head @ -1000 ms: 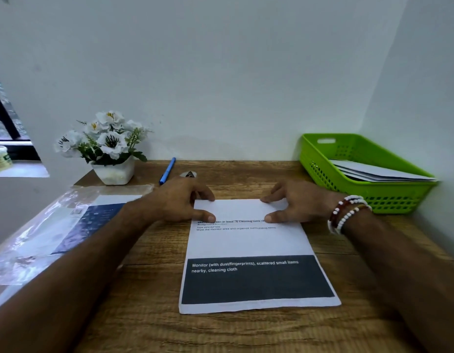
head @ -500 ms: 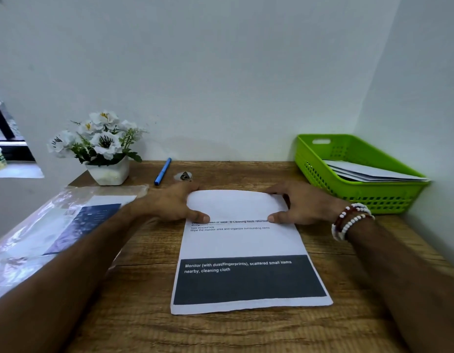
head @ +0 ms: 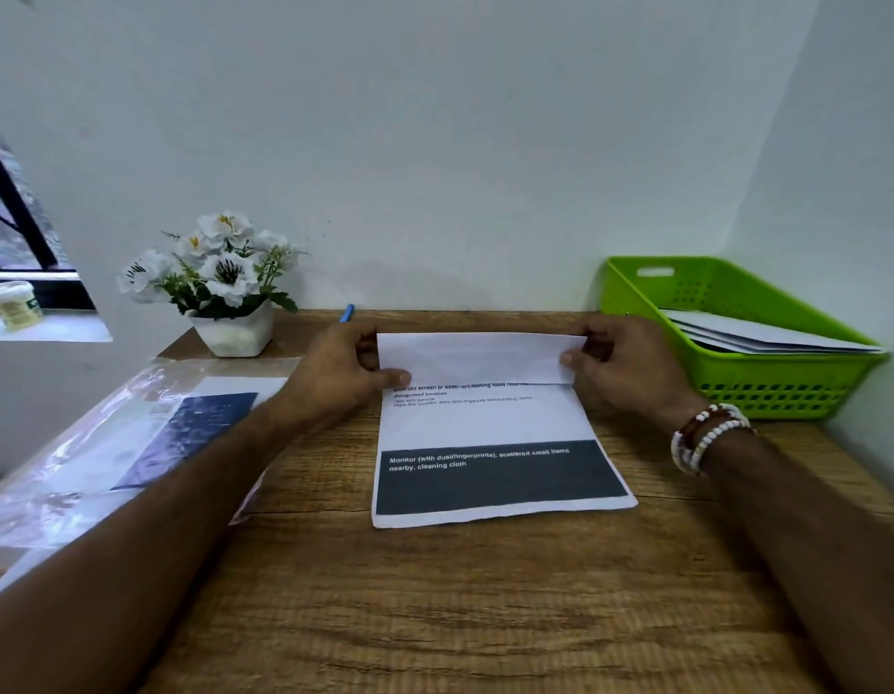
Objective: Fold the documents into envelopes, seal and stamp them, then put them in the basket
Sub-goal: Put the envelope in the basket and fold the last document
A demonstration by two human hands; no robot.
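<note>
A printed document (head: 490, 423) with a dark band near its bottom lies on the wooden table (head: 435, 593) in front of me. Its top part is lifted and bent over toward me, blank side showing. My left hand (head: 340, 373) pinches the left end of that raised flap, and my right hand (head: 625, 368), with bead bracelets on the wrist, pinches the right end. The green basket (head: 745, 388) stands at the back right and holds several white envelopes (head: 765, 338).
A clear plastic sleeve with more printed sheets (head: 134, 443) lies on the left of the table. A white pot of flowers (head: 229, 288) stands at the back left, a blue pen (head: 347, 313) behind my left hand. Walls close off the back and right.
The top edge of the document has risen off the table and curled toward me, both hands lifting with it. The fold covers more of the printed text than before.
</note>
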